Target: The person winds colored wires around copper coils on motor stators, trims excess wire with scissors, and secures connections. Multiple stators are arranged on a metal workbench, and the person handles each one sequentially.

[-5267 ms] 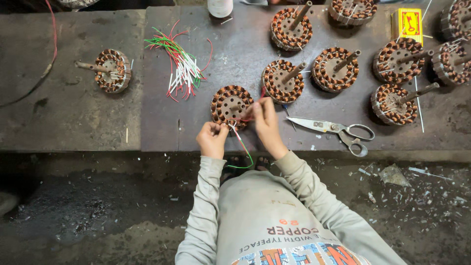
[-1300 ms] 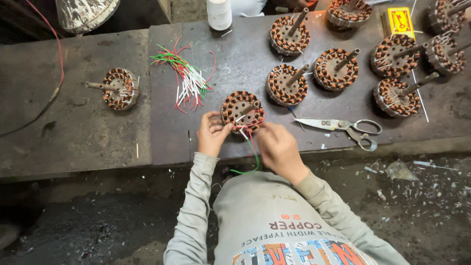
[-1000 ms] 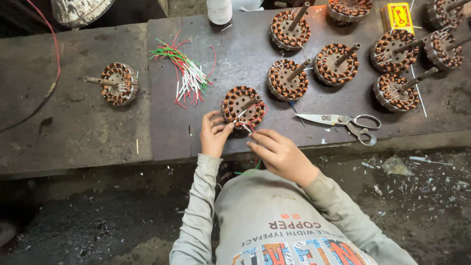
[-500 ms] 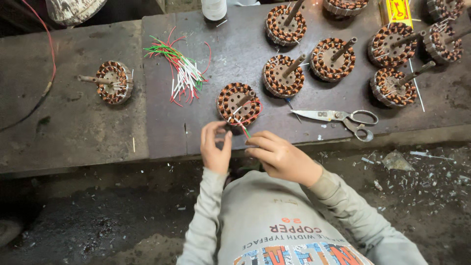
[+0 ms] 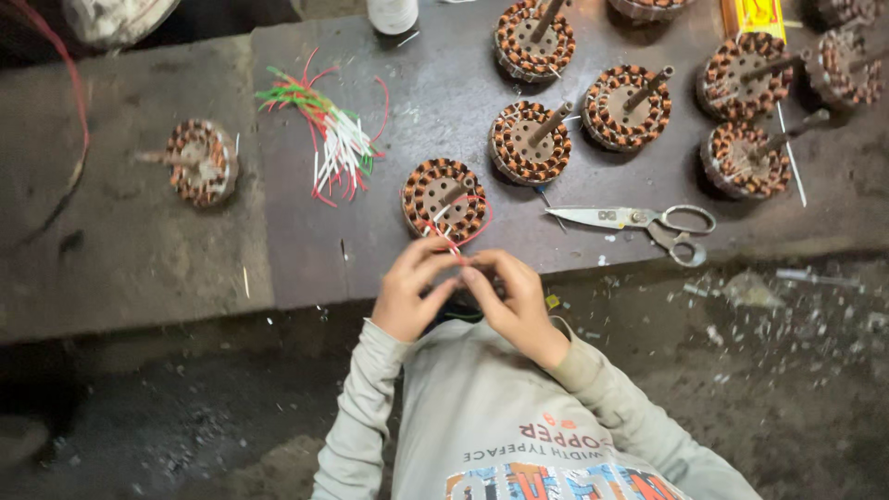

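Near the bench edge, left hand point(image 5: 407, 296) and right hand point(image 5: 509, 296) grip one wire point(image 5: 449, 243); eight stators.

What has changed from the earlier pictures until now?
Both hands drew back from the wound coil toward the bench edge. The left hand and right hand now meet there, pinching the red and white wires from it. The coil, scissors, wire bundle and other coils stayed in place.
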